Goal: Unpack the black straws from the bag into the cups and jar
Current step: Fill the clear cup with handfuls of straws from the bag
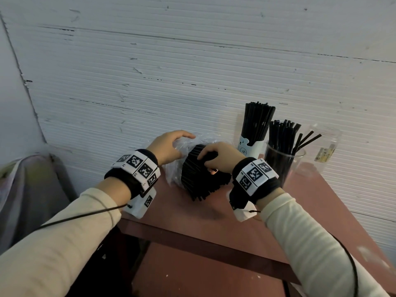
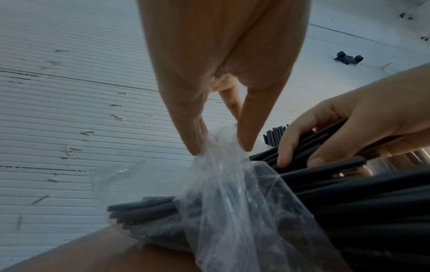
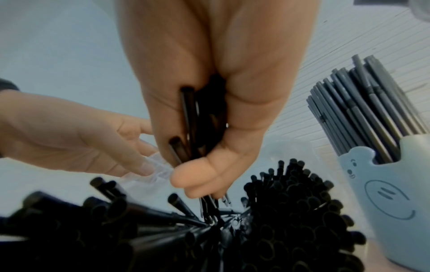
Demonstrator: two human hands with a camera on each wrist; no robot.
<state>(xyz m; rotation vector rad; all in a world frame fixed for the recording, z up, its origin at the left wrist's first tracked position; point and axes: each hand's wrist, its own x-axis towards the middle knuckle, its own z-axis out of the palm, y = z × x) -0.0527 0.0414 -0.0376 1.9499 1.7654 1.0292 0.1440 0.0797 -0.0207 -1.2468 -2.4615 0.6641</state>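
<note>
A clear plastic bag [image 1: 182,144] of black straws [image 1: 199,181] lies on the reddish-brown table [image 1: 214,217]. My left hand [image 1: 169,144] pinches the bag's loose plastic [image 2: 232,202] between thumb and fingertips [image 2: 248,145]. My right hand [image 1: 214,159] grips a handful of straws [image 3: 188,117] at the bundle's open end [image 3: 291,211]. To the right stand a white bear cup [image 1: 249,147] and a clear cup [image 1: 282,166], both packed with straws. A clear jar [image 1: 327,138] beside them holds only a few.
A white ribbed wall [image 1: 192,71] rises right behind the table. The table's left edge lies just under my left wrist. A grey draped object [image 1: 32,189] stands at the far left. Bare tabletop shows in front of the bundle.
</note>
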